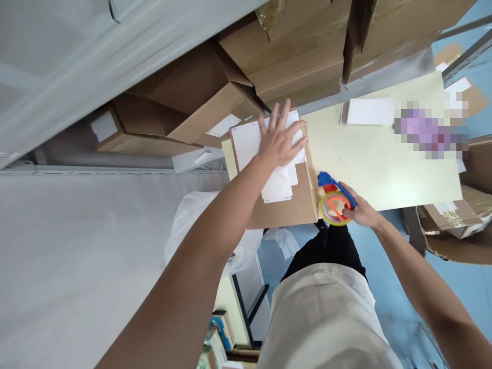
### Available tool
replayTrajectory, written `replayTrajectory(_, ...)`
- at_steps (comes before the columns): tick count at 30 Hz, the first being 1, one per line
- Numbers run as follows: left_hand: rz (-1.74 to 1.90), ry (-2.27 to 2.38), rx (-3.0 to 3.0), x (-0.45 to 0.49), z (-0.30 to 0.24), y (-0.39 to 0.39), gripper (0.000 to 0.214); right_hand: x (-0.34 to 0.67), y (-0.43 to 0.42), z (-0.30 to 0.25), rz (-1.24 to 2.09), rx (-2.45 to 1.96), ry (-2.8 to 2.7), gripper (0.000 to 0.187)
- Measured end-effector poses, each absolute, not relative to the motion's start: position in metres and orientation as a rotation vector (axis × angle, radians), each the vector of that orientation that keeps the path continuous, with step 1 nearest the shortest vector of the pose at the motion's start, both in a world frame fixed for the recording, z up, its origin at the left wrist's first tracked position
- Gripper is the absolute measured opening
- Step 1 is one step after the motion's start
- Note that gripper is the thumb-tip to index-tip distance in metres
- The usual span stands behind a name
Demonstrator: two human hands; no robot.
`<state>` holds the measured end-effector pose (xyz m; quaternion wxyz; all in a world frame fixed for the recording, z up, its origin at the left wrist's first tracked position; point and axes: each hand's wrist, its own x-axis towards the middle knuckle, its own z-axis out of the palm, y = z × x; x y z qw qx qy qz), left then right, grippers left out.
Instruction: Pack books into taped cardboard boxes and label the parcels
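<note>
My left hand (280, 138) lies flat, fingers spread, on white paper labels (249, 143) on top of a brown cardboard box (284, 207) at the near edge of a pale yellow table (369, 164). My right hand (359, 209) grips a blue and red tape dispenser (335, 201) with a yellowish roll of tape, held against the box's right side.
Stacked cardboard boxes (292, 56) fill the shelves behind the table. A white sheet on a card (369, 111) lies at the table's far side. More open boxes (453, 225) sit on the blue floor at right. A white plastic bag (200, 220) hangs left of the box.
</note>
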<state>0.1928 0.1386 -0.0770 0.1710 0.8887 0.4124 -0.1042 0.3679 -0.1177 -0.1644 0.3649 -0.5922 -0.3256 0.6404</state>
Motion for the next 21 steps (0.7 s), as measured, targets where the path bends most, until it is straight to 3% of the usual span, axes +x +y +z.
replayTrajectory(5,-0.269,1.200,2.512,0.193,-0.078,0.137,0.076,0.339,-0.210,-0.164,1.682,-1.599,-0.872,0.086)
replayTrajectory(10,-0.245,1.259,2.500,0.195,-0.080,0.139,0.077,0.290,-0.224,-0.158,1.642,-1.548,-0.614,0.087)
replayTrajectory(17,-0.330,1.650,2.270,0.173,-0.089,0.170,0.095,0.303,-0.148,-0.160,1.453,-1.601,-0.376,0.089)
replayTrajectory(21,-0.351,1.763,2.168,0.145,-0.082,0.158,0.097,0.372,-0.052,-0.165,1.427,-1.563,-0.455,0.076)
